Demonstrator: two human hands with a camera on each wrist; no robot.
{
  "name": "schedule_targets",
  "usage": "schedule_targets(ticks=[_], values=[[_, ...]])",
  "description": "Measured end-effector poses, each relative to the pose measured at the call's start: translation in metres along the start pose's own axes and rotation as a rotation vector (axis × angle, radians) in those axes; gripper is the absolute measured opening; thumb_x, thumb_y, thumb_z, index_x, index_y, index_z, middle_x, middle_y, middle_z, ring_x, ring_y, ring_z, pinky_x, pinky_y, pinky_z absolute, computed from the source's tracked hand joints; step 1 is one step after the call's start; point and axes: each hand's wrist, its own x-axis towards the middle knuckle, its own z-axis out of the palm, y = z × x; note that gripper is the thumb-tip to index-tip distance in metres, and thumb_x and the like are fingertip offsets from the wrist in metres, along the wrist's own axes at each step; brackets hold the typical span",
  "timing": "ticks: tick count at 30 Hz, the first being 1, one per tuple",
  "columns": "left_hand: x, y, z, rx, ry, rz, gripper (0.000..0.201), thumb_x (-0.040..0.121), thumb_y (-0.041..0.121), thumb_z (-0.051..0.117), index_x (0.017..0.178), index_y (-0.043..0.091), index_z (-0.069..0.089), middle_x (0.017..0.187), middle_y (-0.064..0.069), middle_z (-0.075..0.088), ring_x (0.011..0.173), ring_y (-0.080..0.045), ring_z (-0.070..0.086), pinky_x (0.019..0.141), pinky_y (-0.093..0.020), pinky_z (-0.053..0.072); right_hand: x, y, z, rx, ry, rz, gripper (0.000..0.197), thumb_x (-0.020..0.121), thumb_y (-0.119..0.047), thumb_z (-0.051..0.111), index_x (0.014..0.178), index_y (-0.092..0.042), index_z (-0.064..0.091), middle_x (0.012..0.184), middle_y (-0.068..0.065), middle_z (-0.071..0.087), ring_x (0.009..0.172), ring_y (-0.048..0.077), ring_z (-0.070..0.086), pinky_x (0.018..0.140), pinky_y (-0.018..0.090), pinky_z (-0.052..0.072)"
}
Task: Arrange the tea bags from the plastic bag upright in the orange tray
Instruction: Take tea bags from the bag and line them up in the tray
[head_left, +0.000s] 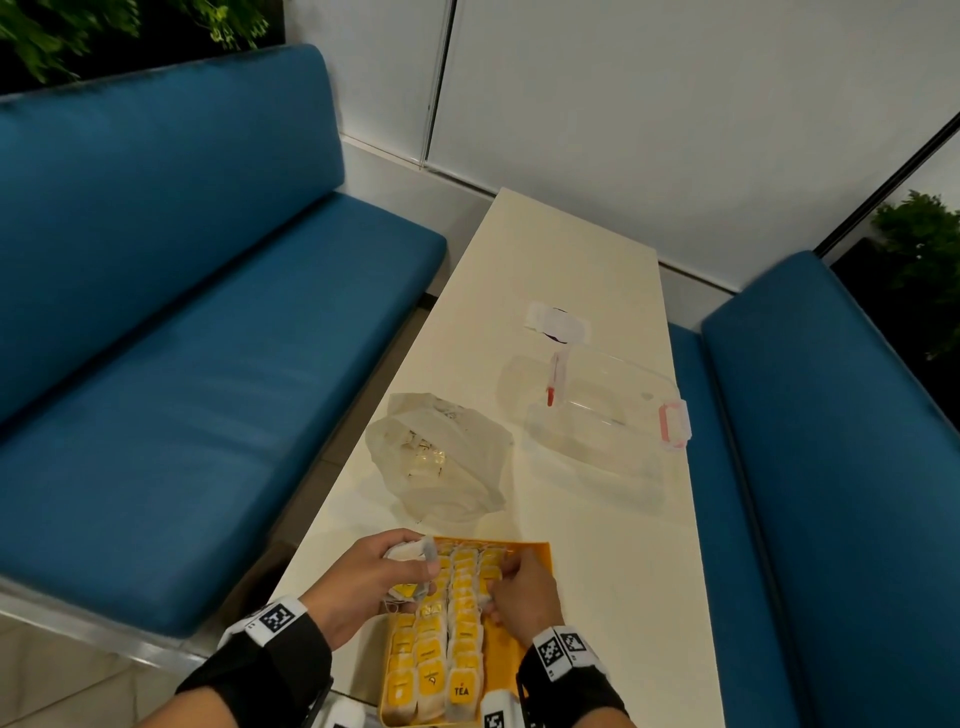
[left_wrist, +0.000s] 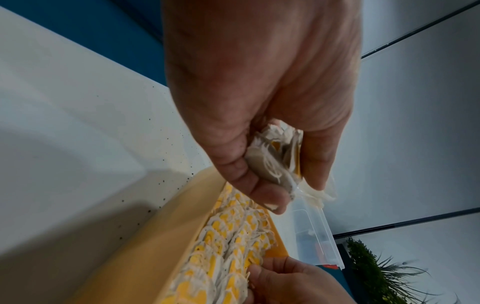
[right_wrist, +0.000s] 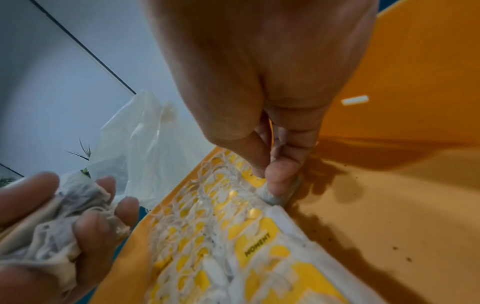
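While L hand full, R hand on tea bags

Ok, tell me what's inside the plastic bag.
Through the plastic bag, a few loose tea bags show with yellow tags; crumpled film hides how many and anything beneath.

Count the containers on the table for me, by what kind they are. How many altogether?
Orange plastic tray holding rows of tea bags: 1
Crumpled clear plastic bag: 1
Clear plastic box with pink latches: 1
Total: 3
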Motion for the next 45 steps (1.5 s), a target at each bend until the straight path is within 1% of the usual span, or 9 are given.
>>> schedule_targets(ticks=[11,13,16,18,22,27,31,38,45], values=[[-0.004,0.007,0.003,-0.118,-0.047,-0.066,0.039,0.083,0.024,0.080,0.117,0.008,0.070,0.110,-0.014,0.075,0.094,-0.027,0.073,0.072,-0.032,0.056,-0.005,-0.009,0.003,-0.035,0.045,-0.066,0.019,0.081,-0.008,0.058,0.075,-0.021,0.046,0.081,0.004,0.064,0.075,0.029,0.070,0.069,0.046,0.060],[-0.005,0.009,0.004,-0.154,-0.073,-0.068,0.038,0.088,0.037,0.071,0.107,0.004,0.070,0.102,-0.015,0.072,0.089,-0.026,0.070,0.068,-0.030,0.056,-0.014,-0.015,-0.003,-0.048,0.052,-0.083,0.015,0.082,-0.007,0.057,0.076,-0.019,0.049,0.081,0.005,0.064,0.075,0.027,0.067,0.068,0.038,0.058],[-0.003,0.013,0.006,-0.245,-0.077,-0.106,0.051,0.096,0.052,0.057,0.103,0.004,0.072,0.098,-0.019,0.068,0.085,-0.029,0.067,0.066,-0.033,0.055,-0.029,-0.028,-0.017,-0.081,0.125,-0.213,0.009,0.086,-0.008,0.059,0.083,-0.016,0.057,0.086,0.000,0.063,0.078,0.014,0.059,0.059,0.011,0.041],[0.000,0.015,0.008,-0.275,-0.060,-0.130,0.057,0.097,0.054,0.052,0.107,0.001,0.072,0.097,-0.020,0.069,0.079,-0.029,0.068,0.067,-0.035,0.055,-0.045,-0.044,-0.027,-0.002,0.140,-0.385,0.010,0.086,-0.009,0.066,0.085,-0.019,0.062,0.085,-0.003,0.064,0.077,0.009,0.059,0.064,0.009,0.042],[0.005,0.016,0.015,-0.301,-0.054,-0.149,0.055,0.099,0.049,0.052,0.118,0.000,0.067,0.095,-0.018,0.070,0.079,-0.027,0.069,0.069,-0.035,0.055,-0.079,-0.077,-0.039,0.202,-0.086,-0.579,0.019,0.084,-0.012,0.071,0.091,-0.030,0.069,0.080,-0.007,0.066,0.071,0.011,0.062,0.067,0.017,0.049],[0.011,0.020,0.023,-0.282,-0.047,-0.164,0.047,0.101,0.036,0.052,0.126,-0.001,0.066,0.105,-0.017,0.072,0.086,-0.025,0.067,0.072,-0.035,0.057,-0.084,-0.083,-0.041,0.003,-0.183,-0.705,0.042,0.081,-0.018,0.071,0.111,-0.047,0.063,0.098,-0.012,0.050,0.083,0.008,0.058,0.079,0.013,0.046],[0.013,0.020,0.023,-0.264,-0.032,-0.162,0.045,0.100,0.030,0.055,0.127,-0.005,0.063,0.096,-0.017,0.069,0.074,-0.024,0.067,0.064,-0.034,0.056,-0.081,-0.079,-0.044,-0.026,-0.183,-0.690,0.029,0.080,-0.018,0.075,0.100,-0.036,0.067,0.100,-0.014,0.045,0.081,0.011,0.055,0.078,0.013,0.046],[0.010,0.020,0.021,-0.286,-0.126,-0.160,0.049,0.094,0.039,0.063,0.122,-0.001,0.066,0.099,-0.018,0.069,0.079,-0.025,0.069,0.064,-0.032,0.056,-0.077,-0.076,-0.051,0.088,-0.191,-0.637,0.017,0.080,-0.010,0.074,0.081,-0.024,0.064,0.087,-0.005,0.066,0.080,0.012,0.064,0.073,0.022,0.052],[0.012,0.019,0.018,-0.236,-0.157,-0.111,0.041,0.087,0.006,0.070,0.125,-0.004,0.062,0.098,-0.018,0.069,0.085,-0.026,0.070,0.058,-0.027,0.056,-0.074,-0.077,-0.057,0.260,-0.154,-0.550,0.010,0.085,-0.010,0.074,0.086,-0.020,0.071,0.080,0.002,0.071,0.071,0.016,0.067,0.071,0.031,0.056]])
